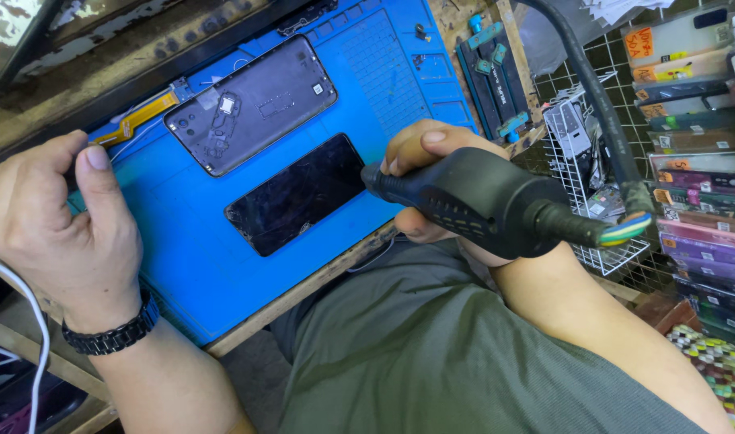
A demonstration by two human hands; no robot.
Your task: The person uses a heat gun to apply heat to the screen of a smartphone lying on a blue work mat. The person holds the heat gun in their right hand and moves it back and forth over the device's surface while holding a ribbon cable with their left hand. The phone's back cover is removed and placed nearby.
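My right hand point(420, 173) grips the black handle of a hot-air tool point(480, 201), whose thick hose point(601, 104) curves up and away to the right. The tool's tip points left at a phone with a cracked black screen point(299, 193) lying on a blue work mat point(190, 265). Above it lies an opened phone back point(251, 104) with its inner parts showing. My left hand point(58, 213), with a black watch band on the wrist, rests at the mat's left edge, fingers curled, thumb up; whether it pinches anything is unclear.
An orange flex strip point(138, 116) lies at the mat's upper left. A blue-clamped holder jig point(492, 68) sits at the upper right. A wire rack point(585, 161) and stacked phone cases point(697, 161) fill the right side. A white cable point(30, 321) runs past my left wrist.
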